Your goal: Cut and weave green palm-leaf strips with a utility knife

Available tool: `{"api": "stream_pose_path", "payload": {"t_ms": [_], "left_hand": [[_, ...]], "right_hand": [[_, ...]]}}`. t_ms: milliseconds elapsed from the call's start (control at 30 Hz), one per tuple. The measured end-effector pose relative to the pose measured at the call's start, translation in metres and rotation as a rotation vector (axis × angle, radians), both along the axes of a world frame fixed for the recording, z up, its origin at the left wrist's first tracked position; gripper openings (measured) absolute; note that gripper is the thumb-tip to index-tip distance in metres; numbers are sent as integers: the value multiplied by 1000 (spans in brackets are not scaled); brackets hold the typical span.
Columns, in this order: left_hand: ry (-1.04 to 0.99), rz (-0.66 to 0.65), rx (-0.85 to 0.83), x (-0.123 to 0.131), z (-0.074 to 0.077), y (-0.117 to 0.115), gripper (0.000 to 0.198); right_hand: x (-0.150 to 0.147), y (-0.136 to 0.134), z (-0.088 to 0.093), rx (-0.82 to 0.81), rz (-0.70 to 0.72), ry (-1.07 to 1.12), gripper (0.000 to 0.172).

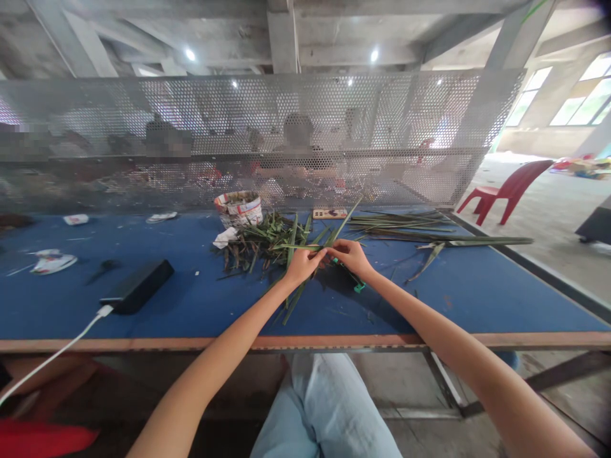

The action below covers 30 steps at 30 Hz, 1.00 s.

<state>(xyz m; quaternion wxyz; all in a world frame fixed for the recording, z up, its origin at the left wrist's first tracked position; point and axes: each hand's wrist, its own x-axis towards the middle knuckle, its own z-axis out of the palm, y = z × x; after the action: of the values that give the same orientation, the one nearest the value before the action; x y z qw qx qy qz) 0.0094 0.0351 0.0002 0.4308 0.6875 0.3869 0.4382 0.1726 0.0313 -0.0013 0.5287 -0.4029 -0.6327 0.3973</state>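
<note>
Left hand (302,264) and right hand (352,257) meet at twelve o'clock, pinching slender green leaf strips (344,221), apparently to steady them.

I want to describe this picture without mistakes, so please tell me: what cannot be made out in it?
All in the head view:
How the held leaf strips cross: covered by the left hand and right hand.
Small green piece: too small to identify.
Container contents: blurred.
People beyond: veiled by the perforated panel, and blurred.
Red thing, lower left: cut off by the left edge.
</note>
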Motion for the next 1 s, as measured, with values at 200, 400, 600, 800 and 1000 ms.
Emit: {"api": "stream_pose_path", "payload": {"t_ms": [200,400,600,800,1000], "left_hand": [[-34,-23,-85,3,7,-1,25],[-68,-37,-161,6,11,-6,30],[-284,-253,-362,-2,24,-8,23],[-411,-370,-743,-10,29,-4,28],[-352,-265,-763,-12,25,-2,25]], "right_hand": [[0,1,-1,-107,25,37,43],[2,-1,-2,-172,61,90,40],[5,0,4,-185,174,184,39],[7,-5,11,-164,302,160,38],[5,-6,8,-159,303,91,37]]}}
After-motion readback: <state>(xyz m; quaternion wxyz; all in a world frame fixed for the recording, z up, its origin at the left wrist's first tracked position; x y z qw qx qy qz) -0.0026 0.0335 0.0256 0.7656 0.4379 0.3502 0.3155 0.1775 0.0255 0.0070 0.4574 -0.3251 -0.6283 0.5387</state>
